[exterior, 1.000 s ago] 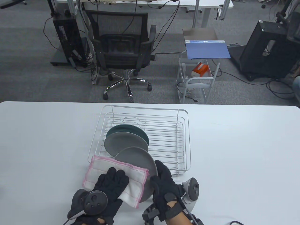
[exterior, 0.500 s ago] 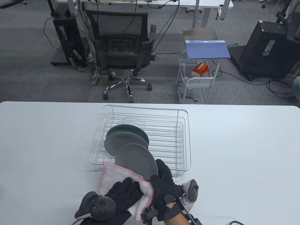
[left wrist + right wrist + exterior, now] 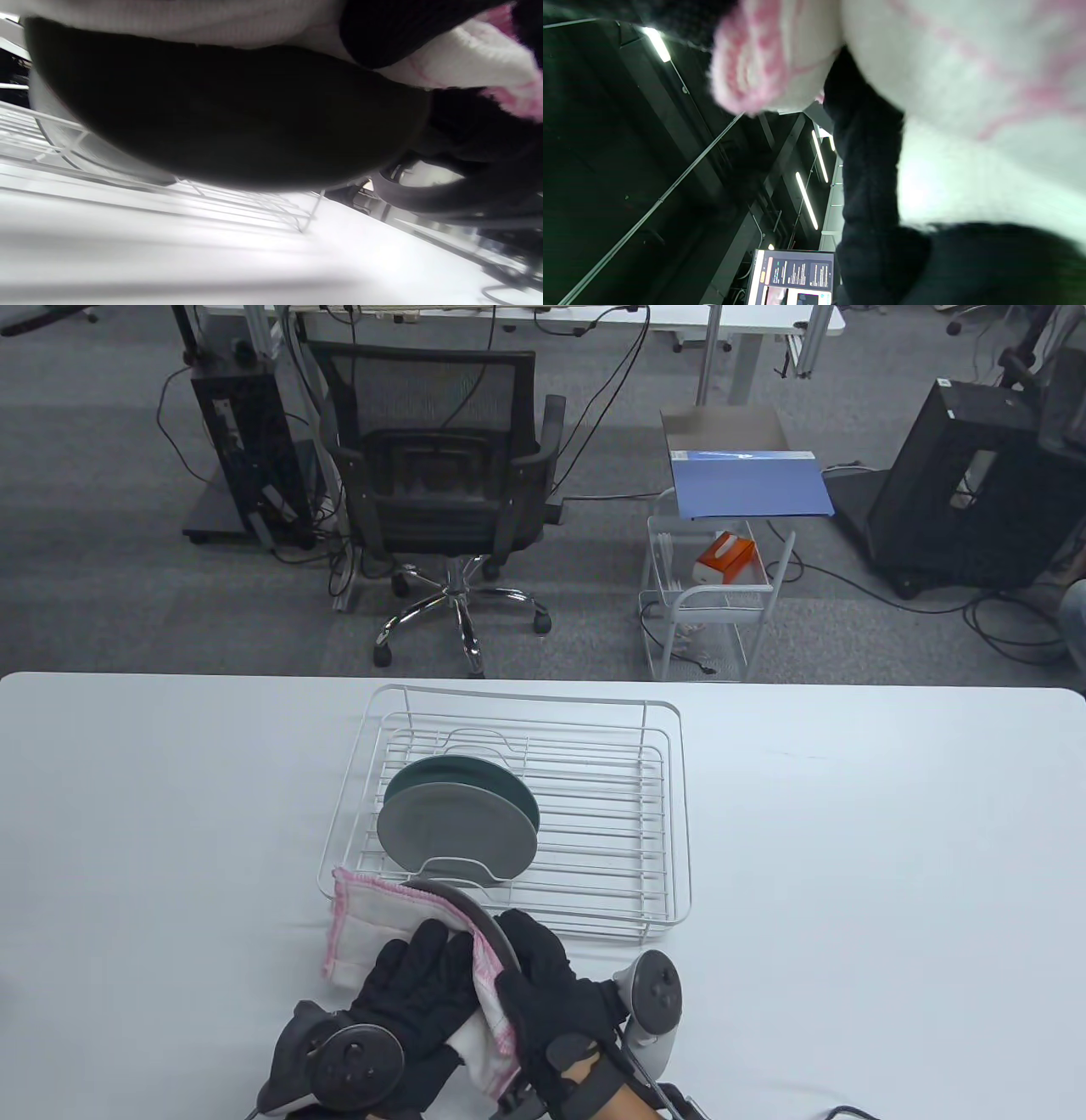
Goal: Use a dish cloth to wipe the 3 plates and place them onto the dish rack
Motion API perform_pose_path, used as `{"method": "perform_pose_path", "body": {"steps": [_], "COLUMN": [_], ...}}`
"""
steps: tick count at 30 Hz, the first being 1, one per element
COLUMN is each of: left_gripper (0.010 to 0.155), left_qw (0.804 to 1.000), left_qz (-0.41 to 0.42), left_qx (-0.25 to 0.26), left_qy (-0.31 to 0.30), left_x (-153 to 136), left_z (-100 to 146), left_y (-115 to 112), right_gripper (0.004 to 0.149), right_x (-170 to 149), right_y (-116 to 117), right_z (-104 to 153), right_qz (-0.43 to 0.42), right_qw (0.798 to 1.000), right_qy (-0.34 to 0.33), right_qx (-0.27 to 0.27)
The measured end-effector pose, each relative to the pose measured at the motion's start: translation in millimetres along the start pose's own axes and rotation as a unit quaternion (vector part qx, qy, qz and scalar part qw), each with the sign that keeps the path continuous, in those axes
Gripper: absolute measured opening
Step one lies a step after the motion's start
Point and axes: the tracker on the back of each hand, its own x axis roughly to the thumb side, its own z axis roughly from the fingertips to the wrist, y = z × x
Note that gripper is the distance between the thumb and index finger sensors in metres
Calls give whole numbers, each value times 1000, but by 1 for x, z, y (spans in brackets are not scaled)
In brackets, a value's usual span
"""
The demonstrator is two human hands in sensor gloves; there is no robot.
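Third plate [image 3: 488, 929], grey, is held nearly edge-on above the table [image 3: 848, 899], just in front of the dish rack [image 3: 670, 814]. Right hand [image 3: 551, 993] grips its rim, fingers curled round the edge. Left hand [image 3: 416, 993] presses the white, pink-edged dish cloth [image 3: 365, 925] flat against the plate face, fingers extended and lying on the cloth. In the rack: a grey plate [image 3: 454, 827] upright, a dark green plate [image 3: 496, 780] right behind it.

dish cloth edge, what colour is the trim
Pink, bordering the white dish cloth; clearest in the table view.
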Motion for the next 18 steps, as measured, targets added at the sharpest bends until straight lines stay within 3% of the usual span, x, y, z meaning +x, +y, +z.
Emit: {"method": "perform_pose_path", "body": {"steps": [7, 18], "left_gripper": [57, 58], "left_qw": [998, 998], "left_qz": [-3, -4], "left_qx": [46, 23], "left_qy": [44, 55], "left_x": [-9, -11], "left_z": [3, 2], "left_y": [9, 9], "right_gripper": [57, 57], "right_x": [4, 19], "right_y": [-3, -24], "right_z": [1, 3], "right_qz": [-36, -88], "right_qw": [999, 992], "right_qy": [7, -22], "right_qx": [-16, -89]}}
